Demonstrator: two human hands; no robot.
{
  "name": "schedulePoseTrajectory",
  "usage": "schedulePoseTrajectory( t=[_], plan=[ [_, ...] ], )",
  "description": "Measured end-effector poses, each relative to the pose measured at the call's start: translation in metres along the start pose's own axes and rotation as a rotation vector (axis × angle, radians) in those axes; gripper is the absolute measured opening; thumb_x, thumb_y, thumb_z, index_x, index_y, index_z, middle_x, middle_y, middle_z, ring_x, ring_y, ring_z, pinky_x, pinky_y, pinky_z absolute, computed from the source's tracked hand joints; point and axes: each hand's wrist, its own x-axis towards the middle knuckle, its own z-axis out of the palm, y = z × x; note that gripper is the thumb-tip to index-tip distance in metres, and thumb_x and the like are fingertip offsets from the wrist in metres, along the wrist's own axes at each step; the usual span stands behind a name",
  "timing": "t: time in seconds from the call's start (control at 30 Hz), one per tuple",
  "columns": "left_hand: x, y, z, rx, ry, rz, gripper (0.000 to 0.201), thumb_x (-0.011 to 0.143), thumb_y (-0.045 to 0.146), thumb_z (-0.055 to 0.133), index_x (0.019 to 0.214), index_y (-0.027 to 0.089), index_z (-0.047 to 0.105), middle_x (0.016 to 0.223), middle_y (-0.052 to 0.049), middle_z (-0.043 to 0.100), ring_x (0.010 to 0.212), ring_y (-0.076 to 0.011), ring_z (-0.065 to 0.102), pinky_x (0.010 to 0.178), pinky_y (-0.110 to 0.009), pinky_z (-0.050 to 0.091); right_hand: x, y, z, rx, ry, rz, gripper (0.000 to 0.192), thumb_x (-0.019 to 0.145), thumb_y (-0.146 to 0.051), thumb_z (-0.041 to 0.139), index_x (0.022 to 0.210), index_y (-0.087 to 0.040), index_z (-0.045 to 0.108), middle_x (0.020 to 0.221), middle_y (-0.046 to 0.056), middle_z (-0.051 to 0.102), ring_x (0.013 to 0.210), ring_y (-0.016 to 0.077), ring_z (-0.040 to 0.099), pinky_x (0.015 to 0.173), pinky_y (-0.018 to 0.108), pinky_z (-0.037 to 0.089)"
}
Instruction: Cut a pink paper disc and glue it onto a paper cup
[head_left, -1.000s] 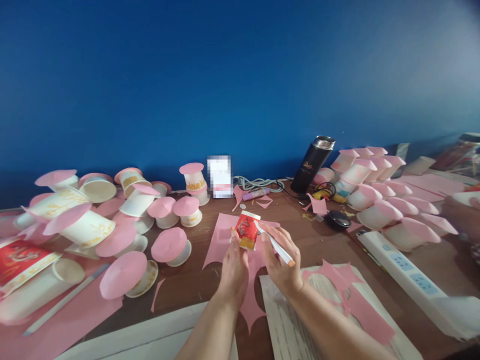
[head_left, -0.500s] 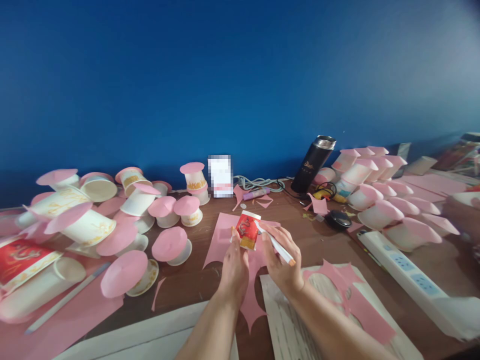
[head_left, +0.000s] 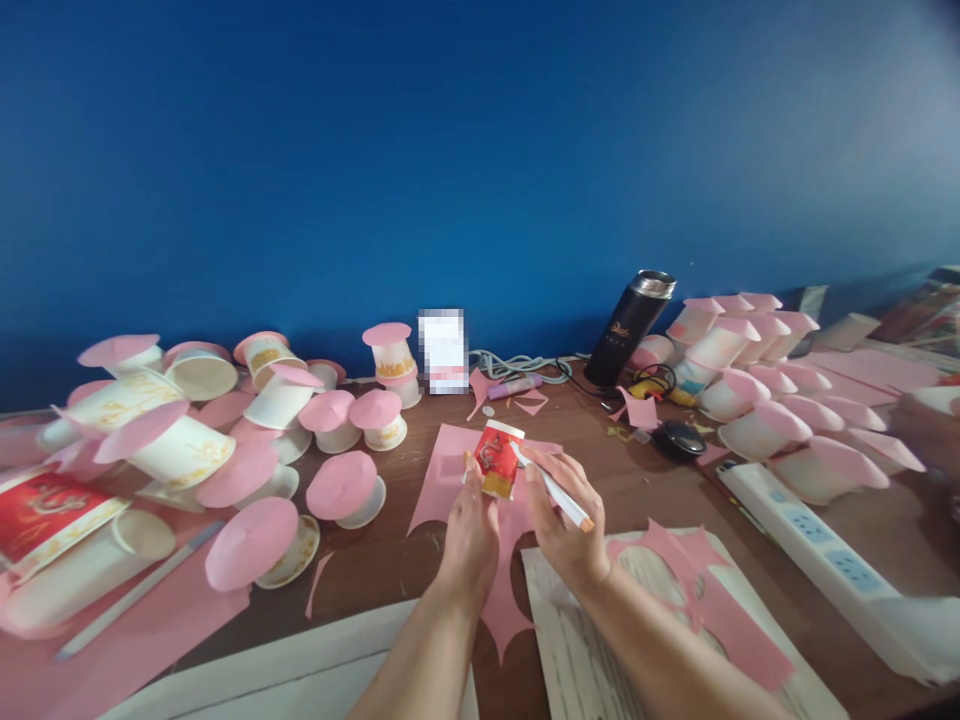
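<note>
My left hand (head_left: pixel 472 525) is closed around a small red paper cup (head_left: pixel 498 460) with a gold pattern and a white edge. My right hand (head_left: pixel 570 510) grips a slim white pen-like tool (head_left: pixel 556 492) with an orange back end. The tool's front end meets the right side of the cup; its exact tip is too small to make out. Both hands are above a cut pink paper sheet (head_left: pixel 435 480) on the brown table.
Paper cups with pink discs (head_left: pixel 341 485) crowd the left; cups with pink angular tops (head_left: pixel 757 430) stand at right. A black flask (head_left: pixel 630 330), a purple glue stick (head_left: pixel 514 386), a black round object (head_left: pixel 679 440), a white power strip (head_left: pixel 817 545) and pink scraps (head_left: pixel 742 620) lie around.
The view has shifted very slightly. Both hands keep their grips, with the tool still against the cup.
</note>
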Motion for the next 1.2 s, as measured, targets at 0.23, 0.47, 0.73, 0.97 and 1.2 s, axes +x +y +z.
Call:
schedulePoseTrajectory(
  t=[0.23,0.47,0.73,0.97,1.2],
  plan=[
    [0.0,-0.0002,0.0007,-0.004,0.009,0.028,0.053,0.085,0.012,0.045,0.137,0.011,0.047,0.131,-0.017,0.059,0.128,-0.0273,0.049,0.106,-0.036,0.037,0.0002,-0.0011,0.0001,-0.01,-0.007,0.004,0.024,0.087,-0.011,0.055,0.108,-0.019,0.064,0.094,0.008,0.072,0.088,0.0221,0.065,0.081,0.04,0.052],
    [0.0009,0.0024,0.0009,0.056,0.021,0.01,0.055,0.086,0.014,0.046,0.141,0.016,0.042,0.137,-0.014,0.055,0.129,-0.0257,0.049,0.106,-0.035,0.037,0.0004,-0.0018,0.0009,-0.01,0.003,-0.004,0.022,0.086,-0.012,0.055,0.105,-0.02,0.064,0.092,0.007,0.073,0.084,0.0214,0.066,0.081,0.041,0.052],
    [0.0003,0.0015,-0.0002,0.029,0.014,0.0,0.058,0.085,0.013,0.047,0.142,0.017,0.041,0.137,-0.012,0.055,0.124,-0.0252,0.053,0.104,-0.035,0.039,-0.0005,-0.001,0.0007,-0.018,-0.008,0.007,0.022,0.086,-0.013,0.056,0.105,-0.019,0.065,0.092,0.008,0.073,0.085,0.0217,0.066,0.08,0.04,0.053],
    [-0.0008,0.0076,-0.0016,-0.076,0.028,-0.037,0.055,0.084,0.013,0.048,0.139,0.017,0.045,0.141,-0.013,0.052,0.13,-0.0249,0.048,0.107,-0.034,0.036,-0.0007,-0.002,0.0005,-0.023,-0.012,0.018,0.022,0.087,-0.015,0.055,0.106,-0.02,0.065,0.092,0.007,0.073,0.086,0.0217,0.067,0.081,0.041,0.053],
    [-0.0008,0.0078,-0.0023,-0.063,0.029,-0.04,0.057,0.081,0.011,0.05,0.138,0.017,0.048,0.138,-0.013,0.055,0.128,-0.027,0.05,0.106,-0.036,0.037,-0.0006,-0.0012,0.0005,-0.04,-0.01,-0.005,0.022,0.087,-0.013,0.054,0.106,-0.02,0.065,0.093,0.007,0.073,0.087,0.0218,0.067,0.083,0.041,0.052]
  ],
)
